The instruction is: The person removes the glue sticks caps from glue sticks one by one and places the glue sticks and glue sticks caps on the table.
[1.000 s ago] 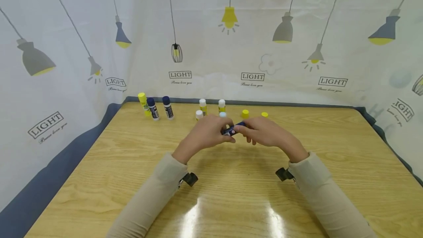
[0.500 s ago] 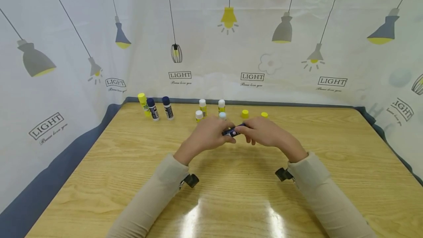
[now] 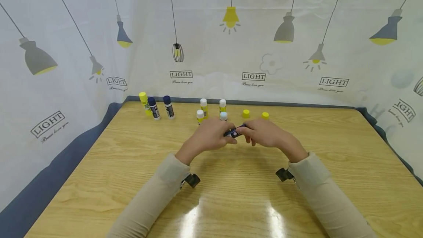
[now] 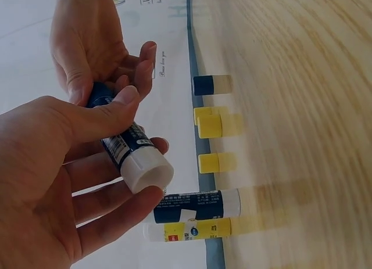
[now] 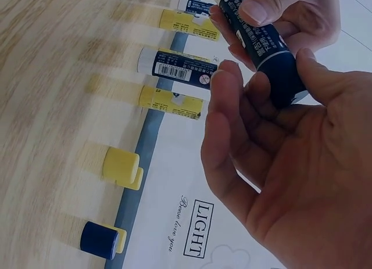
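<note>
A navy glue stick (image 3: pixel 233 133) with a white base is held at a slant above the table, between both hands. My left hand (image 3: pixel 209 133) grips its body, thumb on one side and fingers on the other. In the left wrist view, the white end of the glue stick (image 4: pixel 148 170) points toward the camera. My right hand (image 3: pixel 266 132) pinches the opposite, navy capped end; in the right wrist view its thumb and fingers are on the cap (image 5: pixel 282 77). Behind the hands stand white-topped yellow glue sticks (image 3: pixel 203 107), partly hidden by my left hand.
At the table's back left stand a yellow glue stick (image 3: pixel 145 104) and two navy ones (image 3: pixel 153 108). Loose yellow caps (image 3: pixel 246 113) stand behind my right hand. A navy cap (image 4: pixel 203 85) shows beside them in the wrist views. A printed curtain (image 3: pixel 205 83) borders the wooden table (image 3: pixel 238 194).
My left hand has shifted very slightly to the right. Both hands keep their hold on the navy glue stick, and the other glue sticks and caps stay in place.
</note>
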Available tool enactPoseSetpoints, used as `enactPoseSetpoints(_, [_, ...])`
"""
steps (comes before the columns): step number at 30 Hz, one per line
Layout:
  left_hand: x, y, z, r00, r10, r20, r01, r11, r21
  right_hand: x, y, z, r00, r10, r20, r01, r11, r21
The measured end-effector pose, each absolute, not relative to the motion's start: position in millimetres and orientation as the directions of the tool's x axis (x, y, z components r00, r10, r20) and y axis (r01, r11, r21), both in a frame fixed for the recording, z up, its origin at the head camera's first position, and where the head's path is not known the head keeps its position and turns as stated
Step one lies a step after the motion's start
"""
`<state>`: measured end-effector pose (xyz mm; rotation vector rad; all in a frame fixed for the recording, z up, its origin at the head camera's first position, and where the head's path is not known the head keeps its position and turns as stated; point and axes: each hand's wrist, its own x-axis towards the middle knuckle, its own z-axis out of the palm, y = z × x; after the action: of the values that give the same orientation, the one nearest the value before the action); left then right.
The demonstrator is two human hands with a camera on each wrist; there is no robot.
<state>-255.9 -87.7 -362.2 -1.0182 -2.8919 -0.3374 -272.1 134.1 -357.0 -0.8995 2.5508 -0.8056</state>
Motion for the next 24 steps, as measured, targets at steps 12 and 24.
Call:
enactPoseSetpoints(12, [-260.6,-90.3,-364.3,-0.778,0.626,0.044,0.618,0.752,0.230,-273.0,131.9,-359.6,-0.739,-0.656,-0.153,-0.462,0.659,-0.594])
enactPoseSetpoints(24, [-262.4,-93.3,-364.7,-0.763,0.647,-0.011,0.617,0.733,0.287,-270.8,129.4,-360.0,-0.730,-0.669,-0.142,-0.483,0.651,-0.586])
